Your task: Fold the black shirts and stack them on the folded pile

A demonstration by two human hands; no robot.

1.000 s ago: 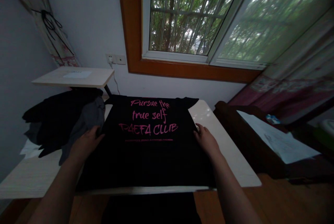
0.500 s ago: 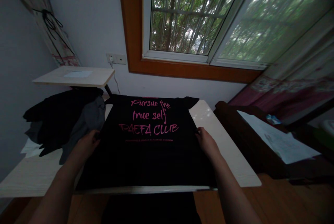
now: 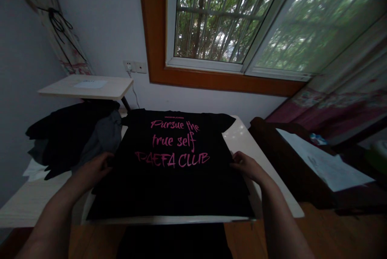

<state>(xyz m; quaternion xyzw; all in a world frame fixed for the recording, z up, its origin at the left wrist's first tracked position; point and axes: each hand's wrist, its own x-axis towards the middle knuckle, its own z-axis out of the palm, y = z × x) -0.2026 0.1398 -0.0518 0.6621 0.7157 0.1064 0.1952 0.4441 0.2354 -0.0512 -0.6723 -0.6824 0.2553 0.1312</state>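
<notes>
A black T-shirt (image 3: 169, 182) with pink lettering lies face up across the table, its sleeves toward the wall. At its left edge my left hand (image 3: 101, 166) is closed, fingers pinching the dark cloth. On the opposite edge, about level with the lowest big line of print, my right hand (image 3: 243, 165) pinches the shirt between thumb and fingers. Below the print the cloth lies in stepped layers, with edges jutting out at both sides near the hem. Dark cloth hides the exact fold.
A heap of black and grey clothes (image 3: 75, 134) lies left on the pale table (image 3: 272, 186), beside a small raised shelf (image 3: 111, 88) with a paper on it. Right of the table, a white sheet (image 3: 320, 162) rests on a dark brown surface. A window stands behind.
The shirt's printed part has slid toward me, and a small top line of print now shows fully. The small bottom line is now hidden. Stepped side edges have appeared near the hem.
</notes>
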